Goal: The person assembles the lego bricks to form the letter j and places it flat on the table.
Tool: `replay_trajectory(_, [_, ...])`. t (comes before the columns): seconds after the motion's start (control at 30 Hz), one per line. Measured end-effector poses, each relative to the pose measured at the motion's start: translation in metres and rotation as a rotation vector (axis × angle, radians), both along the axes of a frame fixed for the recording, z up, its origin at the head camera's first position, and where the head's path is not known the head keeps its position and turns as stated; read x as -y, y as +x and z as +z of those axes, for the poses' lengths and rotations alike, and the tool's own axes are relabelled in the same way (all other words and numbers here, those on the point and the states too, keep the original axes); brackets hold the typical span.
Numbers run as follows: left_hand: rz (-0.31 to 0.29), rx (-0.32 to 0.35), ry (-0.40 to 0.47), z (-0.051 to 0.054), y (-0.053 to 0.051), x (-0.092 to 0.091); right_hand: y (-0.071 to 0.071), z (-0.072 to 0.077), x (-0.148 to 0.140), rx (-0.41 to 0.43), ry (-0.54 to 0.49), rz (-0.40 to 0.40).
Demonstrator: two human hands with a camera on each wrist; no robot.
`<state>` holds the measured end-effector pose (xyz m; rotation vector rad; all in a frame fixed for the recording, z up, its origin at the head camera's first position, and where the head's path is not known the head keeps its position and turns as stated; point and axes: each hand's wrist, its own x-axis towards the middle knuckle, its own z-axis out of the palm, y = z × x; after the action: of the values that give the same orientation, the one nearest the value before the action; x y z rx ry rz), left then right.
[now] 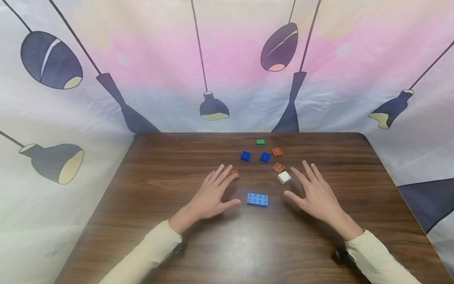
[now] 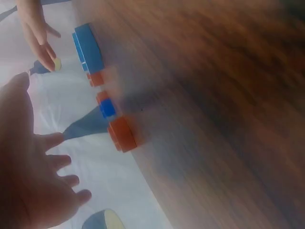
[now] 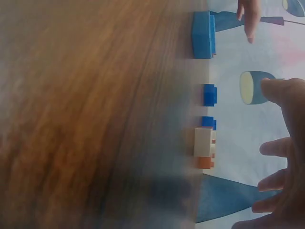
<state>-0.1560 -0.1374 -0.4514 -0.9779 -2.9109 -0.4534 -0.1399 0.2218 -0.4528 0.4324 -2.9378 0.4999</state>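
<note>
Cream sleeves: the left sleeve [image 1: 145,248] and the right sleeve [image 1: 377,252] come in from the bottom edge, above a brown wood-grain desk [image 1: 159,157].
Left hand: the person's left hand [image 1: 211,194] hovers palm down, its grip apart, thumb and fingers spread.
Left orange brick: this four-stud brick [image 2: 123,134] sits on the desk, partly hidden by a left fingertip in the head view, yet apart from the hand in the left wrist view.
Left dark-blue brick: the four-stud block [image 1: 245,156] stands farther back than the left orange brick.
Light-blue brick: the eight-stud block [image 1: 257,199] lies studs up between the hands.
Green brick: it [image 1: 260,142] rests near the far edge, before a lamp-patterned cloth [image 1: 234,51].
Right dark-blue brick: this one [image 1: 265,157] sits just beside the far orange brick.
Far orange brick: it [image 1: 277,152] lies behind its near twin.
Near orange brick: it [image 1: 278,167] lies just behind the white brick.
White brick: this four-stud block [image 1: 284,177] is nearest the right hand.
Right hand: the person's right hand [image 1: 317,197] hovers, its grip likewise apart.
</note>
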Motion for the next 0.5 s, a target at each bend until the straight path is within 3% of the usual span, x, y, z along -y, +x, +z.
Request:
replay_trajectory(0.27, [-0.131,0.035,0.014,0.000,-0.005,-0.016,-0.005,-0.005,-0.004,0.014,-0.002,0.010])
replay_trajectory(0.5, [-0.198,0.124,0.024,0.002,-0.011,-0.031,-0.011,-0.006,-0.005,0.025,-0.004,0.016])
